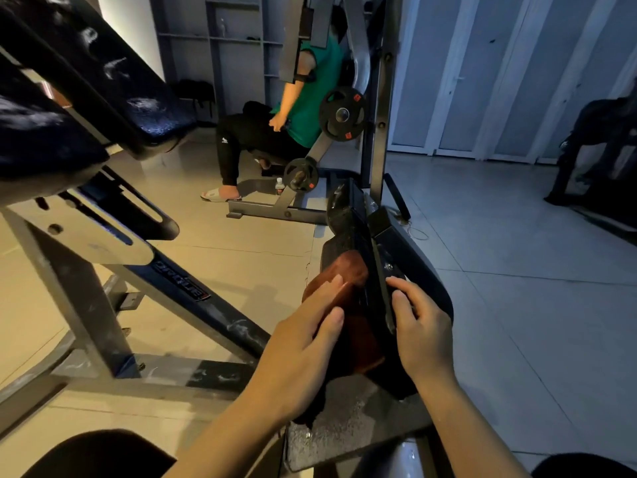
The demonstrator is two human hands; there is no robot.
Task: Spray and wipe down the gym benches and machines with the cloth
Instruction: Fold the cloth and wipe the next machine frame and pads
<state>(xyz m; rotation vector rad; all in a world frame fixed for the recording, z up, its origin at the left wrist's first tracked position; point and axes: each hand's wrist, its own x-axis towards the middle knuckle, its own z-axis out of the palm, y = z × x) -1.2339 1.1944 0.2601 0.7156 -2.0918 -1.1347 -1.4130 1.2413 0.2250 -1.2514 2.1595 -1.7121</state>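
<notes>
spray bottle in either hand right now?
No. The left hand presses a reddish-brown cloth on the pad, and the right hand grips the pad's edge.

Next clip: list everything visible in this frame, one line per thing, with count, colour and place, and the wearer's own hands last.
cloth: 1, reddish brown, on the dark pad at lower centre, under the left hand
pad: 1, black, lower centre, being wiped
incline bench: 1, black padding on a grey frame, upper left
weight plates: 2, black, on the machine at centre back
water bottle: 1, clear, on the floor by that machine
seated person: 1, green top and black trousers, centre back
floor tiles: pale, right and centre
left hand: 1, fingers straight, presses the cloth
right hand: 1, fingers curled over the pad's edge
</notes>
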